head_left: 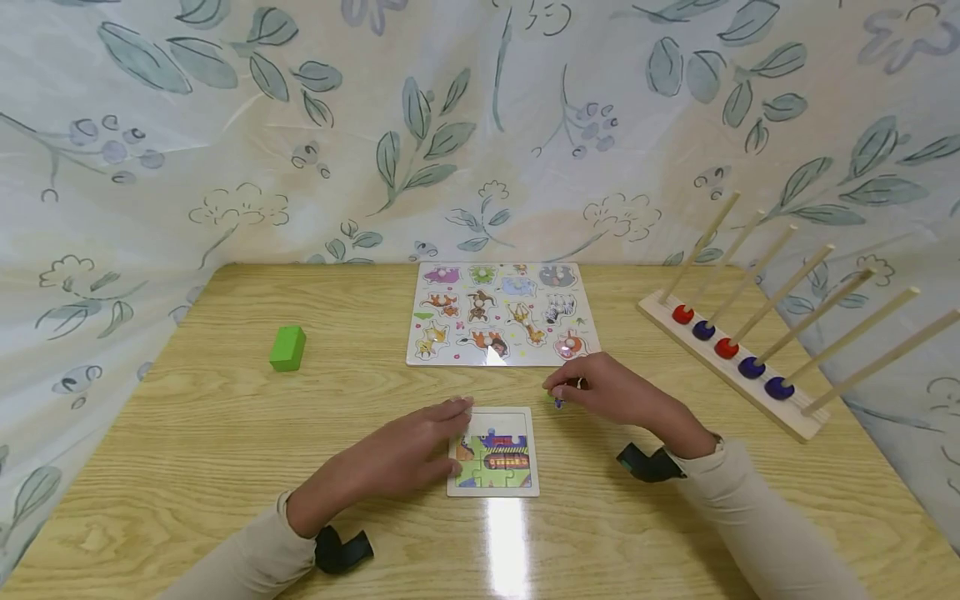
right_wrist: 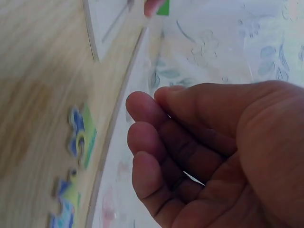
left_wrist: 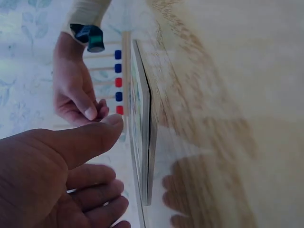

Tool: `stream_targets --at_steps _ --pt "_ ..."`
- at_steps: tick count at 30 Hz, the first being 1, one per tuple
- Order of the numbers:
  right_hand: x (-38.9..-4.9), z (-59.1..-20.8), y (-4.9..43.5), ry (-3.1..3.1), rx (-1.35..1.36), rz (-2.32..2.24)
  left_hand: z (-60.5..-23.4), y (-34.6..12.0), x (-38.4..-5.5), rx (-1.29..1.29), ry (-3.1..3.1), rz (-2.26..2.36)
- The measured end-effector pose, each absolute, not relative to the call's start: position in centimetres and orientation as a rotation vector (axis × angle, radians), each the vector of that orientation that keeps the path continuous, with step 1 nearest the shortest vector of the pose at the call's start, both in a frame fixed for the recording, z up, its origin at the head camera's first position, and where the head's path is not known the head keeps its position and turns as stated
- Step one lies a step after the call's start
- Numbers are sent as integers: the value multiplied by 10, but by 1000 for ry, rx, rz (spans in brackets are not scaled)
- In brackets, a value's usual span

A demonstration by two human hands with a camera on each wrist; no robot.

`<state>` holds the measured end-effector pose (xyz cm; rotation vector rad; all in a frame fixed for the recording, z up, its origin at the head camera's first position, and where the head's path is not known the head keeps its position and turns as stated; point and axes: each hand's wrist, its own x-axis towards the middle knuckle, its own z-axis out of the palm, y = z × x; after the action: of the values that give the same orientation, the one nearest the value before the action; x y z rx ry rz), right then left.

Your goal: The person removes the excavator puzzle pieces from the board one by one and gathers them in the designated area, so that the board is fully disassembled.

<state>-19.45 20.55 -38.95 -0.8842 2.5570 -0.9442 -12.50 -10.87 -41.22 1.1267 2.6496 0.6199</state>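
A small square jigsaw tray lies in front of me, its lower part filled with colourful pieces and its top part bare white. My left hand is at the tray's left side, fingers extended over its edge; the left wrist view shows that thumb apart from the fingers. To the right of the tray, my right hand hovers over loose jigsaw pieces. In the right wrist view, its fingers are loosely bent, the thumb near the index fingertip, and two pieces lie on the table below.
Behind the tray lies a white animal peg board. A green block sits at the left. On the right stands a wooden rack with tall pegs and several red and blue beads. A floral cloth hangs behind the table.
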Motion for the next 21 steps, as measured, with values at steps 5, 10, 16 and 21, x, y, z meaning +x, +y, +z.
stream_targets --at_steps 5,10,16,21 --pt "-188 -393 191 2533 -928 -924 -414 -110 -126 1087 2685 623" --pt "-180 -395 176 2506 -1047 -932 -411 -110 -127 1024 2677 585" --pt "-173 -399 161 2411 -1065 -963 -411 -111 -129 1066 2596 545" --pt "-171 -404 148 2355 -1104 -939 -416 -110 -131 1060 2597 502"
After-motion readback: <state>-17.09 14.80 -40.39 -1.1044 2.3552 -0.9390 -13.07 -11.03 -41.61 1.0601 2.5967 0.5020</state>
